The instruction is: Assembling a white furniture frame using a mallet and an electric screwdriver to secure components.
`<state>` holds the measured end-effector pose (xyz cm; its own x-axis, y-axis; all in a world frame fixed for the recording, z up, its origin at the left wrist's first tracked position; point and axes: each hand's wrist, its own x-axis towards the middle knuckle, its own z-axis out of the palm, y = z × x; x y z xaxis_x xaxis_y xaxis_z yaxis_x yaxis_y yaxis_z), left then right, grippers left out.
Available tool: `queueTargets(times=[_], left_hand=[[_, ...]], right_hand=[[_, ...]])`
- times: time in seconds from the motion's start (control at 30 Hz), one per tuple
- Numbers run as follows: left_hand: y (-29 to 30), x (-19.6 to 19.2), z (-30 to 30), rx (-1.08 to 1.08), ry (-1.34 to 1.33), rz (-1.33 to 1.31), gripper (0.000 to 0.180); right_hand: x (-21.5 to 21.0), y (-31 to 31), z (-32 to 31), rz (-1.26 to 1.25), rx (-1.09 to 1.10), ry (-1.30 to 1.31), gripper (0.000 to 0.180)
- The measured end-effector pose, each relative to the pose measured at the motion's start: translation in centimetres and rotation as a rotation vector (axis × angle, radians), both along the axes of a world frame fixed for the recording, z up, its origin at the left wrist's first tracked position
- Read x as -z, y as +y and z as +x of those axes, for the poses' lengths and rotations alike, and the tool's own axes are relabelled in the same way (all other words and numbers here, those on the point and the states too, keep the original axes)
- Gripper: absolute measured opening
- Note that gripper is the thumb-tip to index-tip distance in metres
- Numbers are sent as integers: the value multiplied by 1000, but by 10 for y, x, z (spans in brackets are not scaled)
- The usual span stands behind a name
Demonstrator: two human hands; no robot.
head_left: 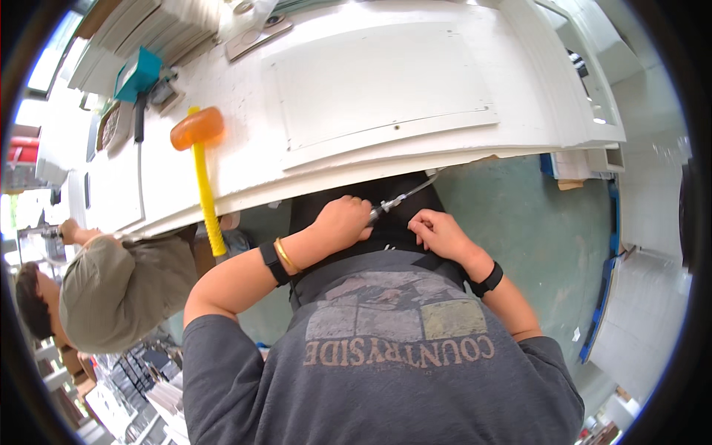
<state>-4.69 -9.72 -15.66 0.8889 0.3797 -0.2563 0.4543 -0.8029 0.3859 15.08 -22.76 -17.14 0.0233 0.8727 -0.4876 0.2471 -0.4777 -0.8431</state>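
My left hand [345, 224] is closed around the dark grip of a hand tool [376, 215] in front of my lap. A metal fitting on the tool joins a thin grey hose [420, 188] that runs up to the bench edge. Just to the right, my right hand [439, 233] is held with its fingers curled in, apart from the tool; whatever they hold, if anything, is hidden. On the white workbench [237, 81] ahead lies a flat white panel [386, 89] with small holes along its near edge.
A mallet with an orange head [199, 128] and yellow handle overhangs the bench edge at left. Behind it are a teal box-shaped item [139, 74] and stacked white boards [144, 33]. A co-worker [126, 289] in a grey-green shirt is at far left. Blue-edged pallets [602, 304] stand right.
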Motion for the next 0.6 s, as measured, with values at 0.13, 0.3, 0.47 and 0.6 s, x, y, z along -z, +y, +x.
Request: queueTargets(times=[0.13, 0.3, 0.47, 0.6], left_hand=[[15, -9, 9, 51, 42, -113, 31], [18, -100, 46, 43, -128, -364, 38], [32, -141, 105, 280, -583, -320, 45], [40, -161, 151, 438, -705, -525, 48]], right_hand=[[4, -20, 8, 88, 27, -29, 21], [-37, -19, 4, 277, 15, 45, 31], [-77, 6, 12, 581, 72, 536, 69], [-95, 23, 39, 683, 143, 781, 64]])
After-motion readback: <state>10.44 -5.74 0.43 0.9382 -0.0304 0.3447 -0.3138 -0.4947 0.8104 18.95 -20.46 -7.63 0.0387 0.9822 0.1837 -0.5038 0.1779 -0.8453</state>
